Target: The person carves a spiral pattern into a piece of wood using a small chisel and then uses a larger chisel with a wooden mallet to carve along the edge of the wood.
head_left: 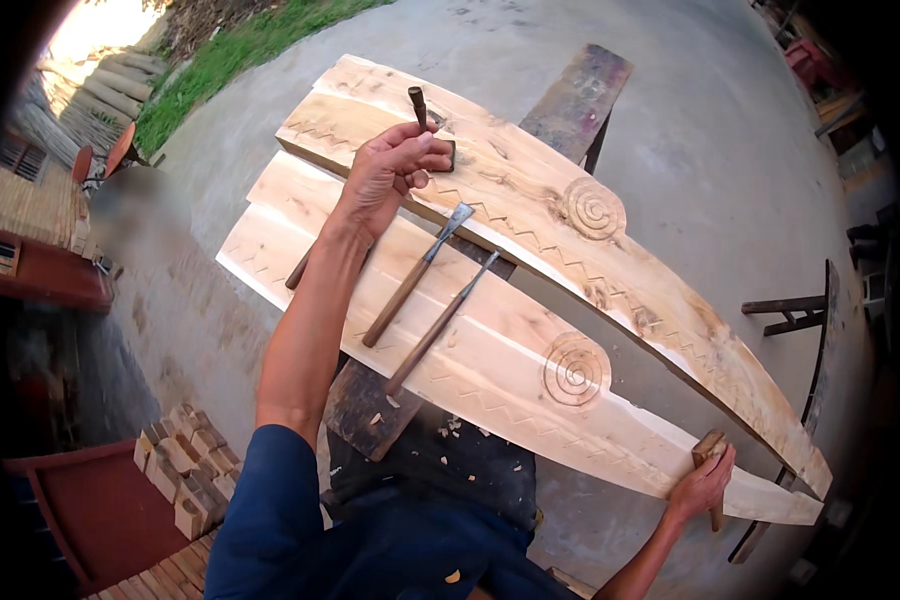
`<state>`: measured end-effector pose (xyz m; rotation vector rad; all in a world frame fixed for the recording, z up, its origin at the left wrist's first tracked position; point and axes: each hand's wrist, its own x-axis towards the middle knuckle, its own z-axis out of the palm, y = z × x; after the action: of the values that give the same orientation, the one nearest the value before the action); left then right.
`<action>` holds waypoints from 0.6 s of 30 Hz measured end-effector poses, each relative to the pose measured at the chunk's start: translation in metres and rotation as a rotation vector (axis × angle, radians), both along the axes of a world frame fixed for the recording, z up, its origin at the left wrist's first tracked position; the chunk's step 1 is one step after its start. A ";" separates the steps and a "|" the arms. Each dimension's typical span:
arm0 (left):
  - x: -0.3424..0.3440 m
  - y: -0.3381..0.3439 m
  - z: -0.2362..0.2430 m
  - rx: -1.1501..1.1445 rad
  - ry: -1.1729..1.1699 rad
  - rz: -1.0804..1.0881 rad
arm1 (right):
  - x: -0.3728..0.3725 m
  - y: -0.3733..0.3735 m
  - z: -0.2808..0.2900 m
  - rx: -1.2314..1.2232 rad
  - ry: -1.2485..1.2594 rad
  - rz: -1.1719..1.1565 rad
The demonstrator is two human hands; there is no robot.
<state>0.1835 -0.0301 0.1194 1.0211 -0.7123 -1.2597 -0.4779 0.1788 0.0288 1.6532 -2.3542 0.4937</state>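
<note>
Concrete yard (690,150) frames carved planks (515,180): left hand (395,172) gripping a dark-handled tool (417,102) upper centre, right hand (700,488) clasping a wooden mallet (708,446) lower right; steadiness looks key.

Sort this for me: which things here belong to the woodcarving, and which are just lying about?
Likely part of the work:
dark-handled tool, in the left hand
wooden mallet, in the right hand
wide chisel and narrow chisel, across the near board
far board

Probably just lying about:
pale blocks, stacked lower left
logs, upper left
</note>
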 end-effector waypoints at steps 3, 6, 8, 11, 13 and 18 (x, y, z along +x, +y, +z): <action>0.007 -0.018 -0.021 -0.036 -0.150 0.098 | 0.001 0.000 0.004 0.025 -0.028 0.031; 0.012 -0.036 -0.032 -0.035 -0.235 0.212 | 0.009 0.000 0.011 0.053 -0.028 0.067; 0.014 -0.044 -0.036 -0.048 -0.278 0.187 | 0.005 0.001 0.008 0.049 -0.042 0.063; 0.001 -0.055 -0.043 -0.020 -0.362 0.219 | 0.003 0.005 0.013 0.036 -0.017 0.061; 0.013 -0.046 -0.059 -0.010 -0.414 0.234 | 0.001 0.004 0.017 0.056 -0.008 0.104; 0.031 -0.048 -0.073 -0.036 -0.587 0.348 | 0.014 0.001 0.047 0.176 -0.059 0.110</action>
<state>0.2148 -0.0785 0.0463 1.4347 -0.9451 -0.6395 -0.4643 0.1794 0.0758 1.8773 -2.4200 0.3678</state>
